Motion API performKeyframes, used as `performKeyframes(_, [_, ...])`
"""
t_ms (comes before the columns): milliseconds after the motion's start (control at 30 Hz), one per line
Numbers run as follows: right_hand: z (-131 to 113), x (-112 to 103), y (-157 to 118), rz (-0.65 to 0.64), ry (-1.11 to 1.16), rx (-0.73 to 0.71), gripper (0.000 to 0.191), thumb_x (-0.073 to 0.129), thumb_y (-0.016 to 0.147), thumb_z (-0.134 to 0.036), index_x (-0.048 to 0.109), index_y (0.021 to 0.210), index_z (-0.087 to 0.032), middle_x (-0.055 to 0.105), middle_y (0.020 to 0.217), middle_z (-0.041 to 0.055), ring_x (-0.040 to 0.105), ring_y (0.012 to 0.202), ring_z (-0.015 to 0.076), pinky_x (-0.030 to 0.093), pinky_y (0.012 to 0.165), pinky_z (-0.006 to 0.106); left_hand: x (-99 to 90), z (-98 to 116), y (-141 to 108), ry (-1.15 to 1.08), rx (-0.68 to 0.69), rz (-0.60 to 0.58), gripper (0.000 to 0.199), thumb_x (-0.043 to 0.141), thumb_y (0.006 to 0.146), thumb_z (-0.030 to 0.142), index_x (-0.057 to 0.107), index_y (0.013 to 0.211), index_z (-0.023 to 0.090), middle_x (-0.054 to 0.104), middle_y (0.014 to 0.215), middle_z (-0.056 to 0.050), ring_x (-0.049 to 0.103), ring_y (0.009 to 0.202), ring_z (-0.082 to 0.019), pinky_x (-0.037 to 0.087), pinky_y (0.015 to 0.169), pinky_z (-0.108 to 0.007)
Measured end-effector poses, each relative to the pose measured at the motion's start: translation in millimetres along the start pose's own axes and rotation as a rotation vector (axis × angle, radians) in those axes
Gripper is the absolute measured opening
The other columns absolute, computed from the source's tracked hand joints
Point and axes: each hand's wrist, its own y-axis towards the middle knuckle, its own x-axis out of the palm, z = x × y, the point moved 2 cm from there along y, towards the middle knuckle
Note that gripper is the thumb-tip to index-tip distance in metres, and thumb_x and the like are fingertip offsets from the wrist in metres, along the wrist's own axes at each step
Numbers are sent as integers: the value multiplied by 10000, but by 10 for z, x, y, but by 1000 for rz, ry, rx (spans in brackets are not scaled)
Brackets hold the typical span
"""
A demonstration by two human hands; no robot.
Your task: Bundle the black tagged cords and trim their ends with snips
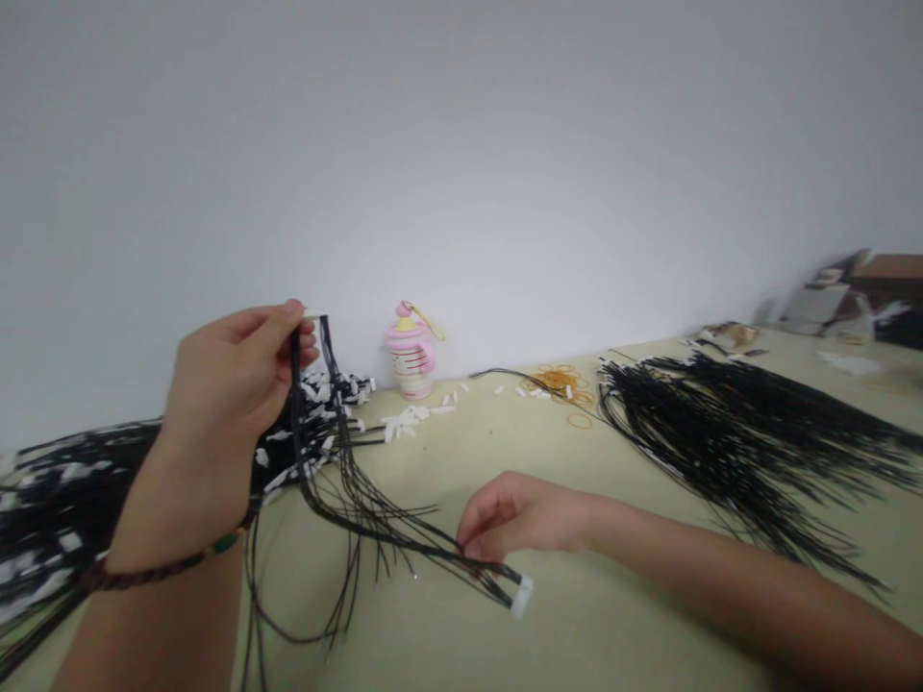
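Observation:
My left hand (231,380) is raised at the left, pinching a small bunch of thin black wires (346,500) near a white connector end (311,315) that is mostly hidden by my fingers. The wires hang and curve down across the table. My right hand (511,516) pinches some of these wires close to a flat white connector (522,596), which sticks out just past my fingers. A large heap of black wires with white connectors (64,500) lies behind my left wrist, partly hidden by it.
A second spread of black wires (735,452) covers the right of the pale green table (577,625). Loose white connectors (408,421), orange rubber bands (559,384) and a pink-and-white figurine (409,354) stand near the white wall. Papers and a box lie at the far right.

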Motion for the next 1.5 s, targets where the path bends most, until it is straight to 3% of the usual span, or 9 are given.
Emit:
performKeyframes(67, [-59,-37,-10,55,-34,-57,448,808,555,-423,684,820,-83,660,707,38,605,619,96,469,586,220,130,-33,-92,-4,-76,-112,162,567,861,50,589,706,91,574,589,53,527,461,-38,441,420,-125])
performKeyframes(200, [-336,-113,-126,285,-44,-291,431,729,683,-404,646,1021,-151,670,973,68,630,795,109,477,662,222,498,-131,-385,-23,-190,-394,37,658,799,106,648,765,94,623,616,13,582,530,-68,493,500,-158])
performKeyframes(267, [-491,-137,-218,360,-57,-421,400,682,738,-386,625,1065,-164,661,1039,80,638,845,129,489,683,245,652,-180,-524,-33,-235,-510,124,747,722,197,673,765,107,651,649,-21,612,570,-93,519,558,-183])
performKeyframes(467, [-735,-240,-451,606,-280,-695,221,650,779,-313,630,937,-160,646,888,39,583,808,101,458,716,235,840,-259,-726,20,-224,-626,145,787,670,283,711,722,171,674,681,-29,621,614,-107,511,609,-186])
performKeyframes(633, [-779,-271,-462,513,-261,-671,209,673,745,-326,647,821,-132,614,741,8,537,687,79,426,650,223,900,-261,-802,58,-178,-603,111,792,659,268,728,707,191,669,650,-16,573,552,-86,461,525,-158])
performKeyframes(867, [-823,-262,-483,400,-210,-697,161,660,766,-279,675,777,-119,604,631,-6,522,590,66,400,573,214,923,-243,-850,-9,-216,-673,127,791,655,307,729,705,208,671,664,-7,599,598,-94,491,576,-165])
performKeyframes(1500, [-791,-292,-490,378,-209,-693,143,717,680,-197,610,726,-113,603,633,-11,536,576,56,410,544,191,931,-249,-891,-109,-297,-841,38,736,757,214,721,760,178,687,692,13,617,635,-61,497,618,-114])
